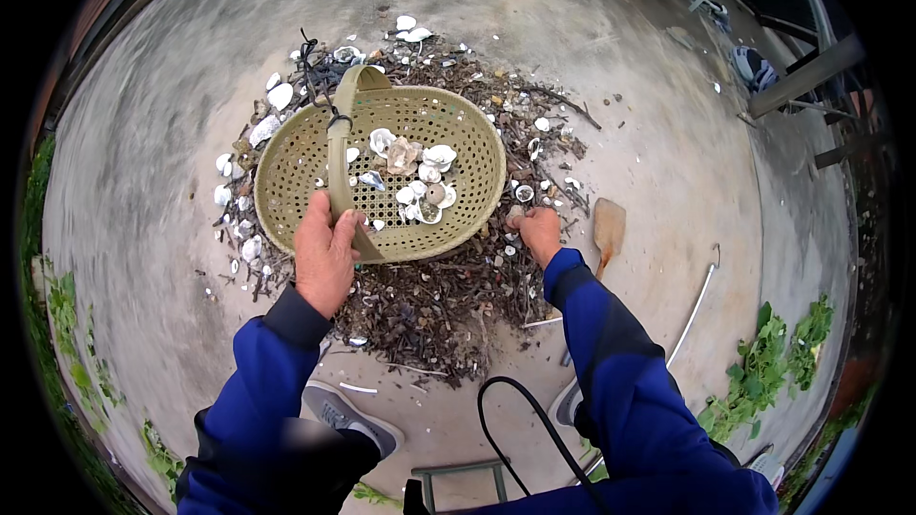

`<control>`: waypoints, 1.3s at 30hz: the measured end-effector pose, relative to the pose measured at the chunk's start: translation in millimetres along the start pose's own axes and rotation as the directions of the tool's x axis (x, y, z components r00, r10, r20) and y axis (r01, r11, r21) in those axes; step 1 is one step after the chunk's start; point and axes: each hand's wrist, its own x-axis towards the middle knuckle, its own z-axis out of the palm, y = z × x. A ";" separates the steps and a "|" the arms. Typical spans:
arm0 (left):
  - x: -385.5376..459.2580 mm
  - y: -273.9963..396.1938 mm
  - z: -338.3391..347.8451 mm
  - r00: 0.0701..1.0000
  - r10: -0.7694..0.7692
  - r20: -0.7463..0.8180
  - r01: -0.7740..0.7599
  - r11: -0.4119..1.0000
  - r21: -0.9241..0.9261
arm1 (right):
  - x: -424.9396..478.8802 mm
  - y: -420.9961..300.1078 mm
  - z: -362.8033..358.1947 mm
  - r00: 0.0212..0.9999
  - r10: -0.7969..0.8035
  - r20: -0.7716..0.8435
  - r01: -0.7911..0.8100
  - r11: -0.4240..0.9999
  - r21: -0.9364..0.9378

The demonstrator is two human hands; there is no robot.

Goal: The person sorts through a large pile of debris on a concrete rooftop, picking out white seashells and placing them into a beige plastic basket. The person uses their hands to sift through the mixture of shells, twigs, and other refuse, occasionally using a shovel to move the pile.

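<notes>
My left hand (323,250) grips the handle (340,157) of an oval, perforated basket (472,150) at its near end. Inside the basket lie several white shells (438,156) and a brownish shell or stone (403,156), mostly right of the handle. Black cord (336,114) is tied around the handle. To the right of the basket, my right hand (538,232) pinches a small tan shell or stone (515,213) just above a debris pile (429,322) of twigs, shell bits and pebbles. The basket hides the middle of this pile.
A small rusty shovel (609,223) lies on the concrete at right, near a white hooked rod (693,311). Larger white shells (280,96) edge the pile at left. Leafy plants (751,372) grow at lower right. A black loop (501,390) rises near my shoes (351,415).
</notes>
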 end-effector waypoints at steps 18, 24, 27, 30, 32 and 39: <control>-165.3 -109.5 -102.9 0.743 -0.312 0.592 0.643 0.578 -0.502 | -236.4 -76.6 38.6 0.659 -0.065 0.749 -0.484 0.726 0.488; -171.1 -179.2 -100.2 0.793 -0.192 0.577 0.607 0.321 -0.727 | -336.2 -162.4 123.7 0.560 -0.120 0.819 -0.344 0.866 0.362; -182.0 -222.3 -121.5 0.873 -0.273 0.404 0.480 0.342 -0.808 | -346.2 -157.4 148.2 0.565 -0.052 0.823 -0.438 0.827 0.352; -204.8 -274.2 -134.0 0.803 -0.592 0.065 0.340 0.366 -0.866 | -333.4 -116.4 144.5 0.602 0.104 0.792 -0.499 0.823 0.271; -215.6 -309.0 -145.3 0.584 -0.795 -0.163 0.308 0.403 -0.862 | -319.5 -78.4 129.2 0.646 0.203 0.735 -0.498 0.843 0.205; -263.4 -434.4 -190.2 0.095 -0.939 -0.329 0.259 0.343 -0.903 | -295.1 29.5 77.5 0.722 0.368 0.585 -0.521 0.847 0.110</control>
